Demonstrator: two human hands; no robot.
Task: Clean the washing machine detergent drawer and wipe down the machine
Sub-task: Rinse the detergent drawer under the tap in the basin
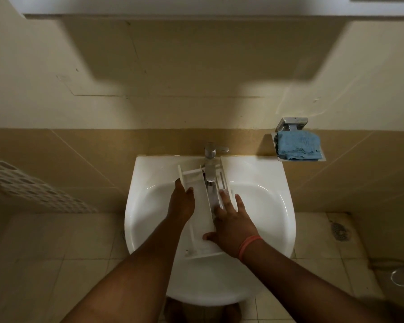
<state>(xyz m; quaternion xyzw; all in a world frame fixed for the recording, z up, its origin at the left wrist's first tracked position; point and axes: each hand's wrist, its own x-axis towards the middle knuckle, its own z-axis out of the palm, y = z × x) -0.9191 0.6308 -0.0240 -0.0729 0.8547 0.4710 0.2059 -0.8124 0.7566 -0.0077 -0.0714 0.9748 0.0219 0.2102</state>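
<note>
Head cam, looking straight down: white detergent drawer (200, 220) sits over the bowl of the white sink (261, 183), long axis running 12 to 6 o'clock, far end tucked under the chrome tap (210, 164). Tap spout pokes down into the drawer's mid section, lever swung to 3 o'clock. Left hand (182, 203) at the drawer's 9 o'clock side, thumb hooked over the left wall, fingers curled under and out of sight, so it's gripping that edge. Right hand (231, 226) lies on the drawer's 3 o'clock side, fingers spread and nearly straight, tips reaching into the right-hand compartment near the spout, thumb stretched out at 9 o'clock across the drawer floor; it presses flat, no wrap round anything. Orange band (248, 247) on the right wrist. Can't tell whether water is running, too blurred at the spout. At 2 o'clock from the sink, wall-mounted chrome tray (322, 159) w/ a folded blue cloth (297, 145) lying in it, well apart from the hands. At 9 o'clock, edge of a white perforated basket (28, 185). Floor drain (339, 231) at 3 o'clock on the beige tiles.
</note>
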